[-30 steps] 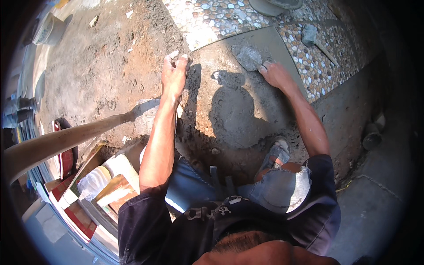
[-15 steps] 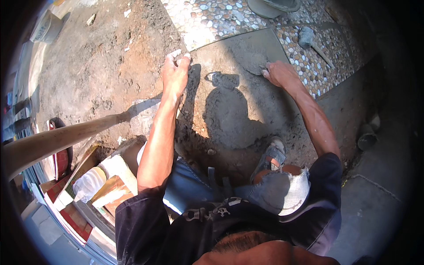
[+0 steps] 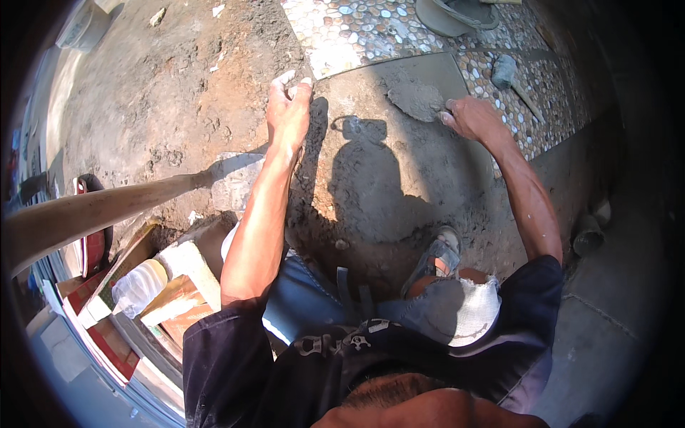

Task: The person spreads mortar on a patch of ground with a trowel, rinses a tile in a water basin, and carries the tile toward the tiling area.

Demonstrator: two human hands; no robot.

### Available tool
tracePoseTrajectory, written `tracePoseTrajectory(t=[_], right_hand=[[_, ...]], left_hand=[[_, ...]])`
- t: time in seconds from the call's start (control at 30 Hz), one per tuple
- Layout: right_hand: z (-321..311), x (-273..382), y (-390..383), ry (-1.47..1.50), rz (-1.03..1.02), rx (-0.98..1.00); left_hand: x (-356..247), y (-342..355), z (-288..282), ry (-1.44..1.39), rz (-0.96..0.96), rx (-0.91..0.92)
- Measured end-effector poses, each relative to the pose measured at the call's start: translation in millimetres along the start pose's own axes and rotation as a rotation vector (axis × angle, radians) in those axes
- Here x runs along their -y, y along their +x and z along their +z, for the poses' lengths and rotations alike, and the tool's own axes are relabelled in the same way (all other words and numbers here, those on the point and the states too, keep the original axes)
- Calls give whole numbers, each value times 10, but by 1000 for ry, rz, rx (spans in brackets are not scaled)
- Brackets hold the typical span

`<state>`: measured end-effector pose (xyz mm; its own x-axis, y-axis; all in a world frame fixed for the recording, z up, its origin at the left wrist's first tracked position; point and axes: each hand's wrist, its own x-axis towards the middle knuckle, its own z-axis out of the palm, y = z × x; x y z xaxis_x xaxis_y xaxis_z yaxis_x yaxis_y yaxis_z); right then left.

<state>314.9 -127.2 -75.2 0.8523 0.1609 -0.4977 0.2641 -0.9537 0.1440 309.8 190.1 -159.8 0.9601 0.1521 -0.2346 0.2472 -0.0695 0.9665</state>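
My right hand [image 3: 472, 118] is closed around what looks like a trowel handle, mostly hidden in the fist. The mortar-smeared trowel blade [image 3: 415, 100] points left from it, low over the wet grey mortar [image 3: 446, 71]. My left hand [image 3: 289, 108] is at the left edge of this mortar bed, thumb and fingers curled together. Whatever they hold, if anything, cannot be made out. Pebble paving [image 3: 357, 36] borders the bed on its far and right sides. My shadow falls across the middle of the mortar.
A mallet [image 3: 504, 71] lies on the pebbles at right, near a mortar basin [image 3: 446, 21]. A wooden-handled tool [image 3: 114, 208] crosses at left under my left arm. A grey bucket [image 3: 78, 30], a plastic container [image 3: 140, 287] and boxes stand left. A dark cup-like object [image 3: 589, 235] lies at right.
The view has shifted slightly, moving the far scene rightward. More of the trowel blade shows now, on the lit mortar left of my right hand. My left hand keeps its place at the edge.
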Motion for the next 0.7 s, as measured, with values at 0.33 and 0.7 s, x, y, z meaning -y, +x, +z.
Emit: tracePoseTrajectory(t=[0.33, 0.7], right_hand=[[890, 434, 228, 849, 150, 38], [743, -42, 550, 150, -10, -43]], left_hand=[[27, 32, -48, -99, -3, -35], [-46, -31, 37, -157, -37, 16]])
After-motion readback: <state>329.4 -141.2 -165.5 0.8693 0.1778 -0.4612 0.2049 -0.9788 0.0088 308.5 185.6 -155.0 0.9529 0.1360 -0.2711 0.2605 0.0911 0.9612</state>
